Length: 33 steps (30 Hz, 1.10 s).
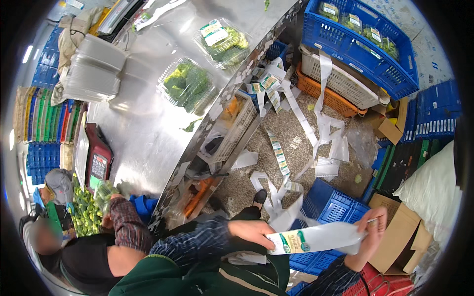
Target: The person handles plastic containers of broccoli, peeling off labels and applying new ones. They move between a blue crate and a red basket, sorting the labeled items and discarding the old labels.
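My left hand (251, 233) pinches the printed end of a strip of adhesive labels (326, 237), stretched in front of my green apron. At the strip's other end, my right hand (372, 231) grips the whitish backing paper, with part of it folded down below the fingers. More of the backing trails from the strip towards the floor. On the steel table (142, 148), a clear clamshell box of broccoli (188, 84) bears no visible label. A second clamshell box of green vegetables (225, 43) has a label on its lid.
A blue crate (357, 55) holds labelled boxes, above white and orange baskets. Backing strips (300, 118) litter the floor beside a blue crate (329, 207). Stacked clear boxes (94, 68) and a red scale (99, 159) stand on the table. A co-worker (89, 248) handles broccoli at left.
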Motion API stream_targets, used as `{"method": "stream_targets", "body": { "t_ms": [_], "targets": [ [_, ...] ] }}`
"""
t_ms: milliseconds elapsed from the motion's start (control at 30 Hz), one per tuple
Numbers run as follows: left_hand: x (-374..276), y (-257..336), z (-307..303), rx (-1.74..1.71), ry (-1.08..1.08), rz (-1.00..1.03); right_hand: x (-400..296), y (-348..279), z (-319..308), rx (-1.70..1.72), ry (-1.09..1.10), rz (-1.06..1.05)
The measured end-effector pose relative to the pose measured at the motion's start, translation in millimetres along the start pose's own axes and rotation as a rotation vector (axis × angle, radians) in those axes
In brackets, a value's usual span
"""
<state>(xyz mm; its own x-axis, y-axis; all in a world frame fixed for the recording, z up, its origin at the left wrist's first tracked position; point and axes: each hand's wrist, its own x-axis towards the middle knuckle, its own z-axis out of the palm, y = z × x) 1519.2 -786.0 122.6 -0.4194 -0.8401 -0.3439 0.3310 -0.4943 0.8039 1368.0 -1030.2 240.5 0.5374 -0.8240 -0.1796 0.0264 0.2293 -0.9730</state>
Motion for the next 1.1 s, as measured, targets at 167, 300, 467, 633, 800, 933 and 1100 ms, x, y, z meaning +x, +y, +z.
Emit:
{"method": "stream_targets", "body": {
  "t_ms": [167,300,467,633,800,933,1100],
  "targets": [
    [-23,85,-54,-0.124,-0.115,-0.028,64,3,-23,0.003,0.337,-0.165],
    [-6,107,-92,-0.039,-0.098,-0.039,132,36,-26,-0.006,0.636,-0.089],
    [16,116,-181,0.202,0.242,-0.532,224,139,-29,-0.119,0.308,0.235],
    [53,24,-299,0.590,0.619,-0.974,277,253,6,-0.038,-0.035,0.536],
    [127,-10,-518,0.550,1.179,-0.273,273,334,-6,-0.108,-0.040,0.721],
    [178,12,-666,0.334,1.775,-0.280,262,383,-20,-0.231,0.086,0.726],
    [187,-77,-764,0.715,1.163,-0.153,263,414,10,-0.256,0.055,0.830]
  ]
}}
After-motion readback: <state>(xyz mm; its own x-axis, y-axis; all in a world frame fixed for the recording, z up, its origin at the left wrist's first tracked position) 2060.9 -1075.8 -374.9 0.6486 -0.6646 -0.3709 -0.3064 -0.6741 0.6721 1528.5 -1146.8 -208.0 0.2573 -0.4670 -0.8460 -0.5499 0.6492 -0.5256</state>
